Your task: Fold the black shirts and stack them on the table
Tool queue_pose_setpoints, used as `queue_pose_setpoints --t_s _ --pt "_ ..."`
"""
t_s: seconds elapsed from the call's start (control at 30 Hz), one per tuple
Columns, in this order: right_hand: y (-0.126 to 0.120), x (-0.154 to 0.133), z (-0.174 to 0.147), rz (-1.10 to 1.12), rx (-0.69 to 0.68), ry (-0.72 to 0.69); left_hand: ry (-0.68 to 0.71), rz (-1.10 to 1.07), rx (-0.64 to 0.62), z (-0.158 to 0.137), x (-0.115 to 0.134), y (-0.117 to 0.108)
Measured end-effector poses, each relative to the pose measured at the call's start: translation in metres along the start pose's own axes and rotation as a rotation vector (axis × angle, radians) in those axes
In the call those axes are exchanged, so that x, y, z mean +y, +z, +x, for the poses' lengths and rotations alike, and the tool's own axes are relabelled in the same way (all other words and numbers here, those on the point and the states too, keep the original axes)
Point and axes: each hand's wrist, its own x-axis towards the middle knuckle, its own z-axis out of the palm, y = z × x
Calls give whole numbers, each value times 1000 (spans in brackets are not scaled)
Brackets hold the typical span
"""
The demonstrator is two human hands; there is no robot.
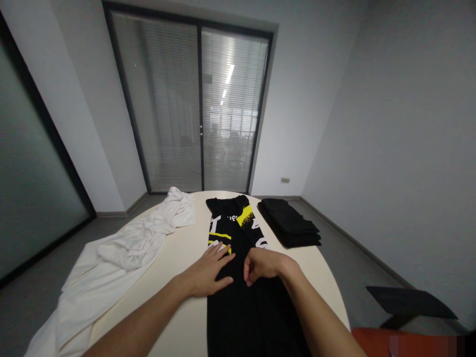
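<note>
A black T-shirt (238, 312) with white lettering and yellow marks lies lengthwise on the table, its collar at the far end. Its right side is folded inward over the front. My left hand (210, 267) rests flat on the shirt's left part, fingers spread. Just to the right, my right hand (262, 264) is bent down at the wrist with its fingers closed on the folded-over cloth of the shirt. The fingertips are partly hidden.
A crumpled white cloth (122, 253) runs along the left side of the round cream table (178, 302) and hangs over its edge. A stack of folded black garments (288, 220) lies at the back right. A chair (409, 302) stands at the lower right.
</note>
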Motion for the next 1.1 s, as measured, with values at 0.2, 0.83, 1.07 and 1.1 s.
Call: queue_pose_setpoints --t_s 0.2,0.83,1.07,1.1 --pt "1 -12 -8 -99 -38 24 -14 -14 -13 3 0 -1" --pt "40 -86 -8 -113 -579 -86 -25 67 237 1 -11 -14" --pt "-23 -58 29 -60 61 -40 -334 120 318 7 -30 11" --pt "-31 -53 42 -69 236 -23 -373 123 307 8 -31 13"
